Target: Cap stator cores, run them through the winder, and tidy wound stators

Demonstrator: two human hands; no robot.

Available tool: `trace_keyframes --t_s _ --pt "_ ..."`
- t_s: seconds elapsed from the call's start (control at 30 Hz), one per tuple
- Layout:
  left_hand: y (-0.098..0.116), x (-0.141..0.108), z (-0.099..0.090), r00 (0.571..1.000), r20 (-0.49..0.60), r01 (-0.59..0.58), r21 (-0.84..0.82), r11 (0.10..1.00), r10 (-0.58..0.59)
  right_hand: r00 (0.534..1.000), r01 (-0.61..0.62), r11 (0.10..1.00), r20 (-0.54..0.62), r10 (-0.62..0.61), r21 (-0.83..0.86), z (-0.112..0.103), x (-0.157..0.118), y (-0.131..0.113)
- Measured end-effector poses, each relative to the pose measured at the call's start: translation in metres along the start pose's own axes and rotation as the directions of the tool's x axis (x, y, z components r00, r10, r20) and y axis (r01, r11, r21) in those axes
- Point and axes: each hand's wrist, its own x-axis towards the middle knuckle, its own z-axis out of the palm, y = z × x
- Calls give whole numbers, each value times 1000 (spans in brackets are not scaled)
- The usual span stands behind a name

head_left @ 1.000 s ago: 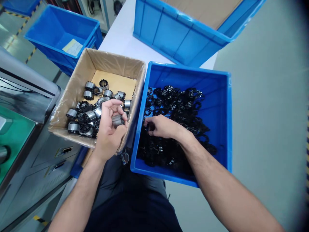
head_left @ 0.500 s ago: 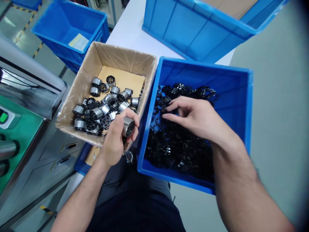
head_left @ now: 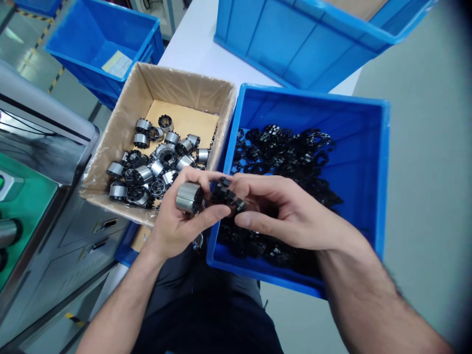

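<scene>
In the palm of my left hand [head_left: 180, 216] lies a silver metal ring [head_left: 189, 197] with a dark inside, the fingers curled about it. My right hand [head_left: 283, 209] grips a black toothed plastic ring [head_left: 226, 194] between thumb and fingers. The left thumb and forefinger reach to that black ring too, and both hands meet at it over the near left rim of the blue bin. Many black toothed rings [head_left: 309, 147] fill the blue bin [head_left: 354, 128] under my right hand. Silver rings with black toothed ends [head_left: 142, 174] lie in the plastic-lined cardboard box [head_left: 184, 88] at left.
Behind the bin, a larger blue crate [head_left: 280, 44] stands on the white table [head_left: 188, 49]. Another blue crate [head_left: 99, 29] with a paper in it is at the far left. A grey machine with a green surface [head_left: 27, 226] borders my left side.
My right hand has come up from the bin leftward with a black toothed ring. My left hand has turned and opened its thumb and forefinger toward it, still holding the silver ring.
</scene>
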Motion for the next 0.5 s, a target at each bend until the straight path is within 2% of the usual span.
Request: trace_keyframes --t_s 0.1,0.2,0.23,0.3,0.37,0.4,0.43,0.5 --pt "3 2 0 1000 -19 2 -49 999 -3 990 -117 973 104 97 198 -1 -5 0" --pt "4 4 0 999 -48 -22 -100 995 18 986 -116 897 160 51 427 -7 -12 4" --pt "4 4 0 999 -40 -28 -118 993 24 993 -78 868 119 22 490 -8 -13 6" --pt "4 4 0 1000 8 0 -153 988 2 998 37 862 -69 -2 505 -9 -12 8" --pt "4 2 0 995 83 63 -179 982 -49 956 135 919 -293 -22 370 -6 -6 8" --pt "4 1 0 990 119 96 -183 978 -75 930 149 946 -366 -35 288 -3 -3 7" --pt "4 0 -1 984 150 119 -183 976 -92 915 147 963 -400 -47 224 0 0 6" --pt "3 -3 -3 979 171 141 -171 975 -112 929 114 979 -368 -46 167 5 4 5"
